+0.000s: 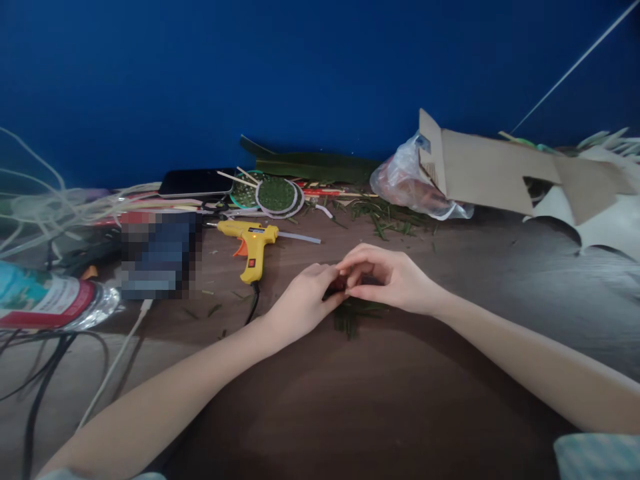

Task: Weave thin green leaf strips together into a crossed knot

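My left hand [305, 300] and my right hand [387, 277] meet at the middle of the brown table [350, 400], fingertips pinched together on a small dark piece that I cannot make out. A bunch of cut green leaf strips [353, 317] lies on the table just under both hands. Whether the pinched piece belongs to the strips is hidden by my fingers. A yellow glue gun [250, 243] stands a hand's width left of my left hand, its black cord trailing toward me.
Round green-covered discs [275, 195], a dark phone [196, 181] and long green leaves [320, 167] lie at the back. Cut cardboard [480, 170] and a plastic bag [405, 183] sit back right. A bottle [45, 297], cables and pale cords [50, 207] crowd the left.
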Motion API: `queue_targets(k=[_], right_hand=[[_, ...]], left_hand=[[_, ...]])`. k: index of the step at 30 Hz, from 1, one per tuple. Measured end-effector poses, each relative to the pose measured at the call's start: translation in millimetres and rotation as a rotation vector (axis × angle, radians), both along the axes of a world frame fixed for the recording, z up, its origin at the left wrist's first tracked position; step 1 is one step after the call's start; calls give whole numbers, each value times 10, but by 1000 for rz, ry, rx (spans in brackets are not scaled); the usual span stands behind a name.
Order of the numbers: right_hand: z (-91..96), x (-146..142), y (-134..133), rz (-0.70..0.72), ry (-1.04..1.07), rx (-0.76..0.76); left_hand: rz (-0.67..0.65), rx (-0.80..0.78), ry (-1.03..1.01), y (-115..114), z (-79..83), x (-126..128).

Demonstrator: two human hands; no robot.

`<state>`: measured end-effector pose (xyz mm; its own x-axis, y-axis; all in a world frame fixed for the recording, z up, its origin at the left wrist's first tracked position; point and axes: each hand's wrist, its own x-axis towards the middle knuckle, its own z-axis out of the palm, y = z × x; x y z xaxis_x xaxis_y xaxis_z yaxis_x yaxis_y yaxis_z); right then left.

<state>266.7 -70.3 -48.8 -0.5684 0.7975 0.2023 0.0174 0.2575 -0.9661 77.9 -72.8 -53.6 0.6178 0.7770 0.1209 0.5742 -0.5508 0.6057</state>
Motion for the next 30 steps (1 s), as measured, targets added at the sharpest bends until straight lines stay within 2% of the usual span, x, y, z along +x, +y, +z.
queue_targets(k=[6, 12, 17, 24, 30], right_hand=[[18, 10, -9, 18, -34, 25], [21, 7, -3, -59, -70, 38], [40, -10, 5, -152, -134, 57], [28, 3, -1, -170, -219, 55], [28, 3, -11, -176, -311, 208]], left_hand=[[61, -38, 4, -11, 3, 3], [76, -63, 0, -18, -6, -6], [62, -53, 28, -8, 3, -2], [8, 13, 35, -13, 5, 1], [-23, 27, 59, -8, 22, 0]])
